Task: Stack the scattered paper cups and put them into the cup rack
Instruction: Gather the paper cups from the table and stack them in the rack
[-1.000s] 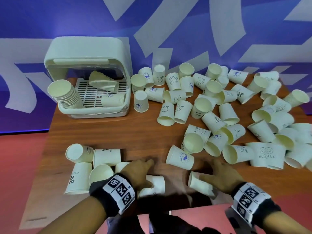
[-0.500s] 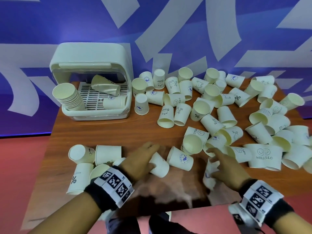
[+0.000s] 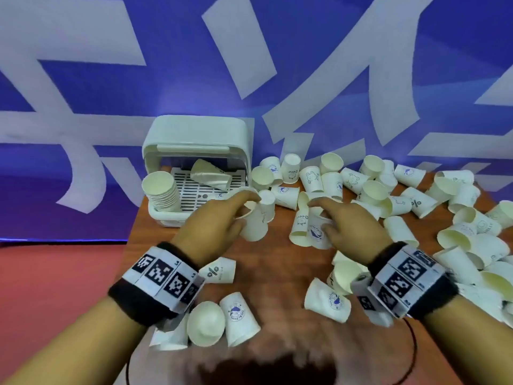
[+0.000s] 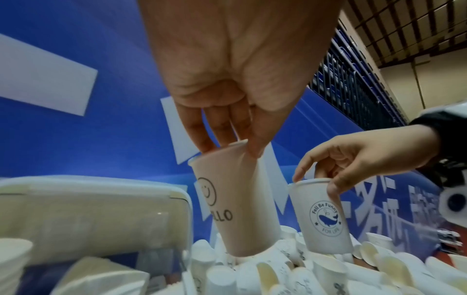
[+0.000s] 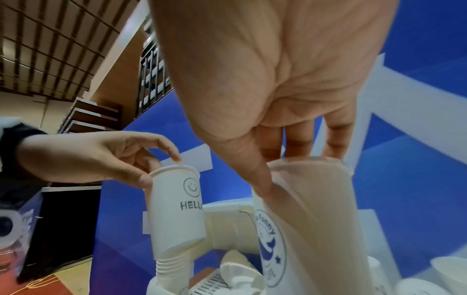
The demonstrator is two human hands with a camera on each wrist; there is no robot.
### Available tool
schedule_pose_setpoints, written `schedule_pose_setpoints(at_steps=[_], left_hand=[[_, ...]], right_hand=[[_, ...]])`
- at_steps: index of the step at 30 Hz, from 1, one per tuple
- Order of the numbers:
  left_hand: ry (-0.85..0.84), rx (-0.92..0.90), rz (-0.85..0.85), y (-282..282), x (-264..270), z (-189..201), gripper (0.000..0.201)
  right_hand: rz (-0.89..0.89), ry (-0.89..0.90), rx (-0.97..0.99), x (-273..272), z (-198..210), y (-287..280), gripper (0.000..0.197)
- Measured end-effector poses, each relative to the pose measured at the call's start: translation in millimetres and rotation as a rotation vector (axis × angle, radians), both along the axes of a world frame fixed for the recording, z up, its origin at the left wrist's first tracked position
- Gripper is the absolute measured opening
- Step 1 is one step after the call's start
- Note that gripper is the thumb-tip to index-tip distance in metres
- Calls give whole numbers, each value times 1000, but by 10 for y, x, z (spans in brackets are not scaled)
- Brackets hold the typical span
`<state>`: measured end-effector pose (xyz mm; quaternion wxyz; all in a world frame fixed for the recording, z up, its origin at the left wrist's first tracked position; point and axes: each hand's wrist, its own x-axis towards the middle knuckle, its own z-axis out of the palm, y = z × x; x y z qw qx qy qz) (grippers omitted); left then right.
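Both hands have lifted, left hand (image 4: 227, 79) pinching the HELLO cup (image 4: 237, 199), right hand (image 5: 290, 89) pinching the whale cup (image 5: 303, 219); nesting them comes next.

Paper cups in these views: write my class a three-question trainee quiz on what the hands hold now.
1. True or false: each hand holds one cup.
2. Which print is on the left hand's cup? A whale B HELLO smiley C percent sign
3. Fill in: a stack of cups leans out of the cup ____.

Key: 1 true, the right hand pinches the whale cup. 2 B. 3 rack.
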<state>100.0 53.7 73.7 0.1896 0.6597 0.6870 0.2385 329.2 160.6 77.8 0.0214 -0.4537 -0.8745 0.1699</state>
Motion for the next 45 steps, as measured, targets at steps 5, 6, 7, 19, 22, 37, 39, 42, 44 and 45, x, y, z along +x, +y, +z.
schedule_pose_setpoints(at_steps=[5,6,7,19,22,37,39,42,44,45], left_hand=[[41,76,155,-104,-525,143,31],[53,85,187,-132,-639,140,30],[67,94,217,-161,-753,132,29],[182,215,388,-244,-1819,-67,23],[203,223,398,-226,-1963,-113,19],[444,162,174,-17,-2302,-356,18],[472,144,140,6,-2327,-386,18],[465,131,125,27,-2344,-438,14],[459,126,105,44,-2348,-480,12],[455,118,91,60,-2348,-500,12]], right_hand=[[89,39,143,-663,58,19,42],[101,30,173,-781,60,10,40],[113,16,198,-889,63,-4,37],[209,-30,249,-1647,118,-124,17],[200,-67,245,-1762,96,-121,16],[95,-73,182,-2228,-54,-229,18],[97,-72,180,-2307,-79,-231,18],[98,-64,167,-2402,-70,-239,19],[101,-59,162,-2438,-64,-232,20],[105,-54,167,-2447,-66,-220,20]])
